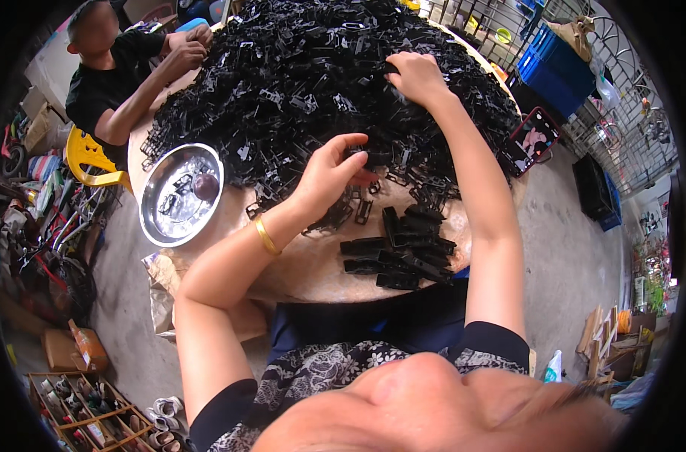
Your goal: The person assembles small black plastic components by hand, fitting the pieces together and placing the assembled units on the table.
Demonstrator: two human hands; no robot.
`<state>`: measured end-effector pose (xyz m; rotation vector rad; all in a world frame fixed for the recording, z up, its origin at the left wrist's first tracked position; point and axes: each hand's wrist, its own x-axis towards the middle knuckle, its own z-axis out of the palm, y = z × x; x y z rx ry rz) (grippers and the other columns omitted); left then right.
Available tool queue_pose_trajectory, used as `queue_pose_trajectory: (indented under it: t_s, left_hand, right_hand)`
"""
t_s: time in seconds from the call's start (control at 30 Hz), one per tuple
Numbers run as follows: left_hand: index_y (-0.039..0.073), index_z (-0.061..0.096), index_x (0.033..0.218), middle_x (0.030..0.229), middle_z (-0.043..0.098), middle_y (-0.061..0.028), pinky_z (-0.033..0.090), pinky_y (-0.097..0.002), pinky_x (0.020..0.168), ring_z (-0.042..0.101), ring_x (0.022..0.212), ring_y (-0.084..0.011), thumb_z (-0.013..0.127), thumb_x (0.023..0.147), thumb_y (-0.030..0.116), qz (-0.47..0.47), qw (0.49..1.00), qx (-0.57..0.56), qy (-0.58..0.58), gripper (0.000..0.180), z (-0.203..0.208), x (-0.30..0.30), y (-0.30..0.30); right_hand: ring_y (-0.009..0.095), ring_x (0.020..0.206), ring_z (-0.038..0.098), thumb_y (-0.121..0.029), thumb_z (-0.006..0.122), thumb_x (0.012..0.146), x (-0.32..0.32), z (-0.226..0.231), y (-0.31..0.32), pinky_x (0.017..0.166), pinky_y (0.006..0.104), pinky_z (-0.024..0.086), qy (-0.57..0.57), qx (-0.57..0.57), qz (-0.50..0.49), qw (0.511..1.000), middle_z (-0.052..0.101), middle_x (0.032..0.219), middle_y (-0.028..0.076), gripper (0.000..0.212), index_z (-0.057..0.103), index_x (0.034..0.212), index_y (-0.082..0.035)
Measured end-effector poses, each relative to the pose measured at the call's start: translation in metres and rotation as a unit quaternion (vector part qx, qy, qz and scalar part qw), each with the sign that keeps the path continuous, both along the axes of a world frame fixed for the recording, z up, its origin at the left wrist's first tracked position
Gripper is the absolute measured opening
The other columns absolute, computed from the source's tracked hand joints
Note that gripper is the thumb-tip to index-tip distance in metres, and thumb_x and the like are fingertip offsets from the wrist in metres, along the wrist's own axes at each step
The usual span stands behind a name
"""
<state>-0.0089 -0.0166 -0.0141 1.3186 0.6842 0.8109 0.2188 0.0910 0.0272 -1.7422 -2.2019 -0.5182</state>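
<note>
The heap of black plastic parts [305, 87] lies on the table [305, 275]. The left hand [328, 177] is above its near edge, the right hand [420, 79] farther in, both with bent fingers; whether they grasp parts, I cannot tell.

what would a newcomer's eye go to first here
First, the huge heap of black parts covering most of the table, with the person's right hand reaching over it. Next, the shiny metal bowl at the table's left, holding a dark round thing. The bright yellow chair left of the table stands out too.
</note>
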Motion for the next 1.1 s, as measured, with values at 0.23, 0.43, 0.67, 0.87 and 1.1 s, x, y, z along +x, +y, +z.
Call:
queue_pose_trajectory:
  t_s: [0.23,0.43,0.67,0.87,1.1]
  left_hand:
    - [-0.004,0.041,0.124,0.104,0.055,-0.0121,0.052,-0.0311,0.082,0.063,0.090,-0.0200,0.046,0.093,0.010,0.047,0.998,-0.019,-0.038,0.035,0.003,-0.001,0.002]
    - [-0.007,0.040,0.123,0.108,0.054,-0.0157,0.052,-0.0314,0.084,0.062,0.094,-0.0219,0.043,0.093,0.007,0.059,0.995,-0.056,-0.057,0.033,0.001,0.001,0.005]
    - [-0.005,0.042,0.124,0.115,0.053,-0.0151,0.049,-0.0326,0.092,0.058,0.102,-0.0229,0.042,0.095,0.009,0.060,0.993,-0.053,-0.084,0.032,-0.006,0.002,0.008]
    - [-0.005,0.043,0.124,0.114,0.055,-0.0156,0.048,-0.0329,0.092,0.058,0.103,-0.0236,0.042,0.094,0.008,0.030,0.993,-0.076,-0.087,0.032,-0.005,0.002,0.005]
    - [-0.006,0.042,0.125,0.116,0.053,-0.0186,0.047,-0.0329,0.094,0.056,0.107,-0.0267,0.041,0.093,0.004,0.017,0.977,-0.160,-0.140,0.033,-0.002,0.001,0.008]
  right_hand:
    - [0.024,0.075,0.059,-0.004,0.060,0.079,-0.027,-0.020,-0.085,0.068,0.0297,0.047,0.277,-0.018,0.241,0.930,0.057,0.083,0.011,0.016,0.064,0.094,-0.001]
    - [0.015,0.080,0.061,0.000,0.060,0.080,-0.032,-0.035,-0.101,0.070,0.0260,0.049,0.428,-0.036,0.208,0.879,0.063,0.091,0.009,0.018,0.062,0.099,0.001]
    - [0.009,0.069,0.058,-0.002,0.063,0.075,-0.047,-0.035,-0.120,0.064,0.0235,0.050,0.536,-0.146,0.221,0.801,0.062,0.099,0.009,0.040,0.056,0.115,-0.001]
    - [0.013,0.065,0.058,0.000,0.056,0.072,-0.055,-0.021,-0.134,0.060,0.0267,0.049,0.350,-0.079,0.203,0.911,0.061,0.089,0.009,0.035,0.059,0.107,-0.003]
    - [0.008,0.073,0.060,-0.002,0.065,0.078,-0.044,-0.028,-0.122,0.066,0.0206,0.048,0.712,-0.148,0.188,0.661,0.063,0.080,0.004,0.010,0.060,0.086,0.000]
